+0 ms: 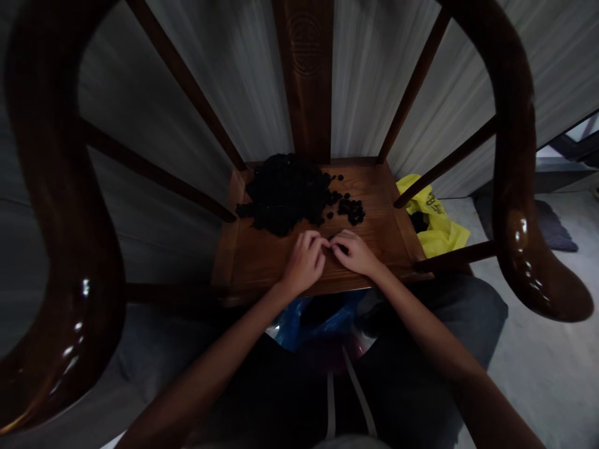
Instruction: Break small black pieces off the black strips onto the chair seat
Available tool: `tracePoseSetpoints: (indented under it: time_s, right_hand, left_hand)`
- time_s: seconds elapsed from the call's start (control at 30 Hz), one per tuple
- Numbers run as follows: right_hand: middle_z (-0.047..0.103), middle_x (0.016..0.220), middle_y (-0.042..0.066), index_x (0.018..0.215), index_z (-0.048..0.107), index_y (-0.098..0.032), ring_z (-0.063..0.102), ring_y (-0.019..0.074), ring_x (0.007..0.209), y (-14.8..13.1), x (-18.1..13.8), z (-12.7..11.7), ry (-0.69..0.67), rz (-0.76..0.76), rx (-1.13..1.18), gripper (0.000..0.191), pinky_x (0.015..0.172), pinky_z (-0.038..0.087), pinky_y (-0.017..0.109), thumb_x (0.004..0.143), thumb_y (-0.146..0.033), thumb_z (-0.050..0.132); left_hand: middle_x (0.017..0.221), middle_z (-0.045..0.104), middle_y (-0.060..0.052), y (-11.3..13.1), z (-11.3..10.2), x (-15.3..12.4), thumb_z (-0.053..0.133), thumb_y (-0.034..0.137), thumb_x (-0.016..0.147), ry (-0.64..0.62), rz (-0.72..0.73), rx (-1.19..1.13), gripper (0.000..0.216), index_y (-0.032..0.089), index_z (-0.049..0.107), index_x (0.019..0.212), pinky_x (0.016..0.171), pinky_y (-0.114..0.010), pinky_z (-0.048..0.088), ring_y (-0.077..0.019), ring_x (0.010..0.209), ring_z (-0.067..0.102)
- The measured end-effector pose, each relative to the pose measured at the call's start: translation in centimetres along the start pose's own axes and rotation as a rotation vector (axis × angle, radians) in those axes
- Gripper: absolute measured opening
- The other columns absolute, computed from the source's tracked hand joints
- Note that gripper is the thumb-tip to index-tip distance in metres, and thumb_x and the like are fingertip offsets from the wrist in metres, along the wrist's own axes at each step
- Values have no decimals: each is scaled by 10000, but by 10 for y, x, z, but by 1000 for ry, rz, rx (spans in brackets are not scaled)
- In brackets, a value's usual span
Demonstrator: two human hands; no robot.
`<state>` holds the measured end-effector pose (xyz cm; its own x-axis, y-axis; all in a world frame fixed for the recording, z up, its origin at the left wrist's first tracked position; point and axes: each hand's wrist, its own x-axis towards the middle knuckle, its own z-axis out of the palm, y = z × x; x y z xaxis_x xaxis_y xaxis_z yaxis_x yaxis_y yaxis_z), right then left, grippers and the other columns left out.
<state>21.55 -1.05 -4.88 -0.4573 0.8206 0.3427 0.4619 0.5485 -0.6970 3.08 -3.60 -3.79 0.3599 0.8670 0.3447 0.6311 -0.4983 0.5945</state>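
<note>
My left hand (307, 257) and my right hand (352, 251) meet over the front of a wooden chair seat (262, 265). Both have their fingers curled, with thumbs and fingertips pinched close together. Something small and dark seems to sit between the fingertips, too small to name. Just beyond my left hand lies a large heap of black pieces (287, 193). To its right, past my right hand, a small cluster of round black pieces (350, 210) rests on the seat, with a few loose ones between the two.
The chair's curved armrests (515, 156) rise on both sides, and its carved back slat (306, 81) stands behind the heap. A yellow bag (440, 231) lies right of the seat. Below the front edge, a blue plastic bag (299, 321) hangs or stands between my legs.
</note>
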Motion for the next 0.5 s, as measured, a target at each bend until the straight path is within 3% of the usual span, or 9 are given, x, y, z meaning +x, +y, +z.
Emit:
tracePoseSetpoints:
  time_s: [0.07, 0.2, 0.37, 0.5]
  right_hand:
    - [641, 863, 45, 952, 658, -204, 565, 194, 874, 5, 10, 2, -49, -50, -81, 191, 827, 467, 343, 886, -170, 481]
    - [602, 1032, 105, 1141, 621, -175, 528, 247, 1009, 13, 22, 5, 91, 59, -291, 281, 904, 457, 402, 902, -211, 479]
    - [564, 1197, 161, 1256, 545, -136, 515, 282, 1084, 7, 19, 7, 109, 88, -476, 378, 921, 445, 405, 927, -315, 498]
    - [658, 985, 106, 1113, 605, -155, 588, 215, 895, 3, 13, 11, 3, 19, -503, 279, 783, 440, 317, 975, -303, 413]
  left_hand:
    - [1210, 514, -143, -21, -21, 7, 475, 129, 853, 31, -21, 232, 349, 185, 563, 1186, 999, -476, 367, -309, 1165, 449]
    - [1401, 455, -149, -49, -39, 26, 484, 194, 893, 82, -67, 394, 499, 187, 434, 1390, 1033, -515, 315, -350, 1281, 361]
    - [1172, 598, -129, -55, -31, 36, 491, 247, 918, 39, -82, 451, 244, 198, 597, 1132, 964, -500, 336, -335, 1172, 443]
    - [997, 615, -119, -56, -25, 37, 516, 283, 913, 103, -108, 437, 204, 173, 589, 1068, 927, -482, 358, -316, 1046, 495]
